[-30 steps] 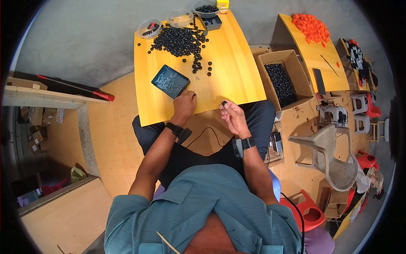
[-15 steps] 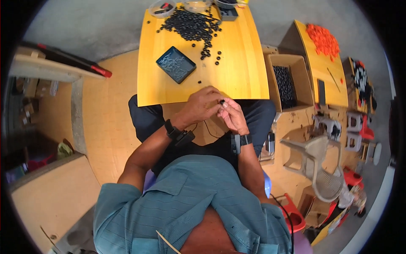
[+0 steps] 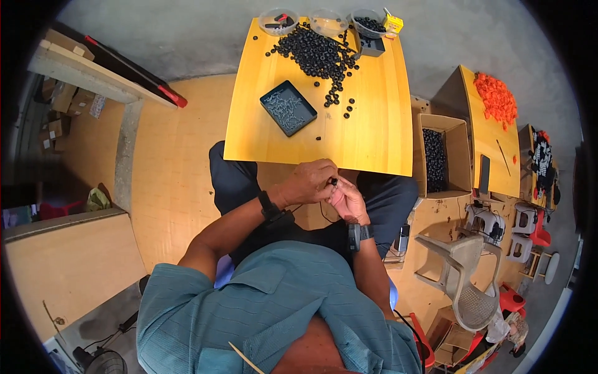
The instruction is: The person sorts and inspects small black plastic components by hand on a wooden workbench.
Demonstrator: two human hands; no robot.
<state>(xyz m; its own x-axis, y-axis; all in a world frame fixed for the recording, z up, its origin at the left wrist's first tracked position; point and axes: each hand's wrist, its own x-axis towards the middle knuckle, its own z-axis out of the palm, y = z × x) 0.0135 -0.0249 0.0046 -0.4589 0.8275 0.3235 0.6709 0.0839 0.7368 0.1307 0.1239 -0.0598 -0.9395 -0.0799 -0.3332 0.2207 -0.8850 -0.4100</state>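
Note:
My left hand [image 3: 309, 183] and my right hand [image 3: 347, 202] meet just off the table's near edge, above my lap. Between their fingertips is a small black part [image 3: 334, 181], too small to make out fully. The right thumb and fingers pinch it; the left fingers are bent closed against it, their tips partly hidden. On the yellow wooden table [image 3: 374, 140], a dark tray [image 3: 302, 127] holds many small grey metal pieces that look like screws. One loose black piece [image 3: 318, 138] lies between tray and hands. Beyond spreads a heap of small black rings [image 3: 311, 51].
Clear plastic bowls [image 3: 328, 23] and a small grey box [image 3: 372, 46] line the table's far edge. To the right stands a carton [image 3: 458, 124] of black parts. Past it are a table with orange pieces [image 3: 495, 100] and a plastic chair [image 3: 467, 274].
The view has shifted, so the table sits lower and further right in the picture. Both hands stay together at the small black part, with only slight finger movement.

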